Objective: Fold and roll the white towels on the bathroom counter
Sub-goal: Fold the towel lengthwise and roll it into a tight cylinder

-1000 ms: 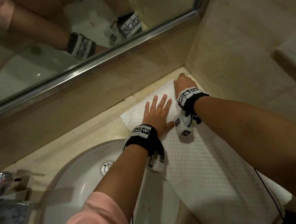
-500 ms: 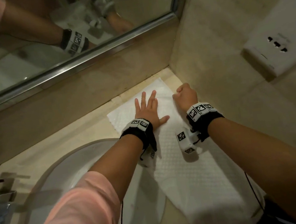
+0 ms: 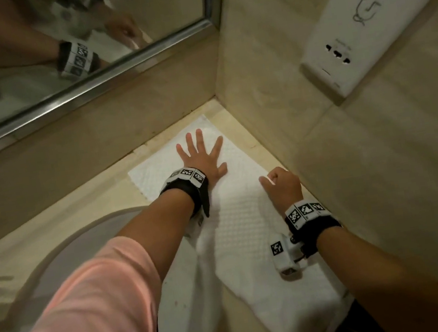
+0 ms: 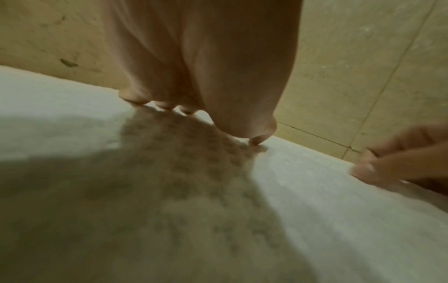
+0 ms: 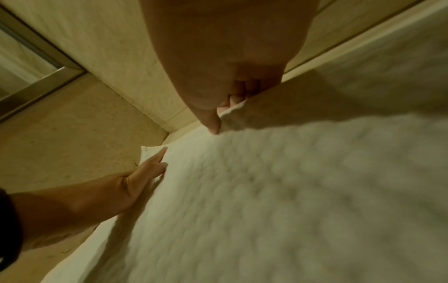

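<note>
A white waffle-weave towel (image 3: 243, 219) lies lengthwise on the beige stone counter (image 3: 57, 220), in the corner where the mirror wall meets the tiled side wall; its far end points toward 12 o'clock and its near end hangs over the counter's front edge at 6 o'clock. The towel's left border overlaps the rim of the washbasin (image 3: 61, 248), which sits at 8 o'clock from it.

The left hand (image 3: 203, 159) rests palm-down on the far end of the towel, fingers straight and spread, pressing the cloth flat and gripping nothing. In the left wrist view the fingertips (image 4: 135, 99) touch the fabric close to the wall.

The right hand (image 3: 284, 184) sits at 4 o'clock from the left hand, on the towel's right border beside the side wall. Its fingers are curled; the right wrist view shows thumb and fingers pinching a lifted bit of the towel's edge (image 5: 232, 110).

A metal-framed mirror (image 3: 78, 44) at 11 o'clock reflects both forearms. A white wall socket panel (image 3: 357, 29) is mounted on the side wall at 2 o'clock. Each wrist carries a black band with printed marker tags.
</note>
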A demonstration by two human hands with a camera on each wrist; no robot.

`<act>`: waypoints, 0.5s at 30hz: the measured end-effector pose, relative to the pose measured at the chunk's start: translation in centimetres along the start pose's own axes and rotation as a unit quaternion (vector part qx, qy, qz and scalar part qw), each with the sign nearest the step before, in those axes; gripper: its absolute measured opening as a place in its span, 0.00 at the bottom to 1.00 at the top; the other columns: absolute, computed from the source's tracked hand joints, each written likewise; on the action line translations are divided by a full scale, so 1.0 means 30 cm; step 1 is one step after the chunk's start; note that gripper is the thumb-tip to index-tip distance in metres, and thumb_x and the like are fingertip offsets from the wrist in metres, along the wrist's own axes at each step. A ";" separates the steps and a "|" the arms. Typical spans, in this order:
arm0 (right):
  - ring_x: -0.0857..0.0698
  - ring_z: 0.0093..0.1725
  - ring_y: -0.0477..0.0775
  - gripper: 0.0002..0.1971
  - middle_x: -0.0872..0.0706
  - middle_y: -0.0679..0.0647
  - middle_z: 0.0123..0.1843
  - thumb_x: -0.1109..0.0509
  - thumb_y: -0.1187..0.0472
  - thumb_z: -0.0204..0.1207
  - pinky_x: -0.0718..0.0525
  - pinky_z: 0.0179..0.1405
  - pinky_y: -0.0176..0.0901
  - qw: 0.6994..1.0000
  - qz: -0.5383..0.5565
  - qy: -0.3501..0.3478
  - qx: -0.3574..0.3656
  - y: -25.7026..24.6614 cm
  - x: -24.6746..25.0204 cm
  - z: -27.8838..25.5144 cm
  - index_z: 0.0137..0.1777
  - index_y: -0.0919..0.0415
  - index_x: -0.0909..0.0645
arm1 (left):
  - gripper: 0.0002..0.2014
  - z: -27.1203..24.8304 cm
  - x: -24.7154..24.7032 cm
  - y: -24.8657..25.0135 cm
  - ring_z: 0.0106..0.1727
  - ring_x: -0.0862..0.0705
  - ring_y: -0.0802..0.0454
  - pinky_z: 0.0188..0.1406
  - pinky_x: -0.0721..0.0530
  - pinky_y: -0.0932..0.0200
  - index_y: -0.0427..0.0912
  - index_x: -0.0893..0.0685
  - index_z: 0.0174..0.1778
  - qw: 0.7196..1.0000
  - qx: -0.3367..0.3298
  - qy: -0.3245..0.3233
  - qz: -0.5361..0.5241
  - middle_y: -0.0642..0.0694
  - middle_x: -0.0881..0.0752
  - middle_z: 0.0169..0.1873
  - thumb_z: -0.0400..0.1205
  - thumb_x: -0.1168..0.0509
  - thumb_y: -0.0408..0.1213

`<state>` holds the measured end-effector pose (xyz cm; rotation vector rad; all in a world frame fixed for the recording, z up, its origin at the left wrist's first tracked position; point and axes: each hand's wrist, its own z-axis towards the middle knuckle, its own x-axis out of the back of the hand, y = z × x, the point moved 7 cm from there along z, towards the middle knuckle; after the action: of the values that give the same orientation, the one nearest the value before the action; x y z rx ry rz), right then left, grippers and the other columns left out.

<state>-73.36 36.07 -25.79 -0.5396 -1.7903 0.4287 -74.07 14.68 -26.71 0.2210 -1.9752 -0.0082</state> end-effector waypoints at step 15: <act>0.19 0.57 0.66 0.13 0.21 0.68 0.60 0.48 0.65 0.86 0.21 0.52 0.50 0.993 -0.106 -0.057 0.004 0.073 0.027 -0.058 0.63 0.70 0.28 | 0.39 0.020 -0.011 0.007 0.80 0.68 0.30 0.75 0.60 0.24 0.57 0.67 0.82 1.000 0.019 0.001 0.013 0.36 0.71 0.80 0.82 0.52 0.63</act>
<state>-71.58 38.37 -25.88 -0.3193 -1.9322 0.3249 -74.51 14.87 -27.22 0.2206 -1.9770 0.0457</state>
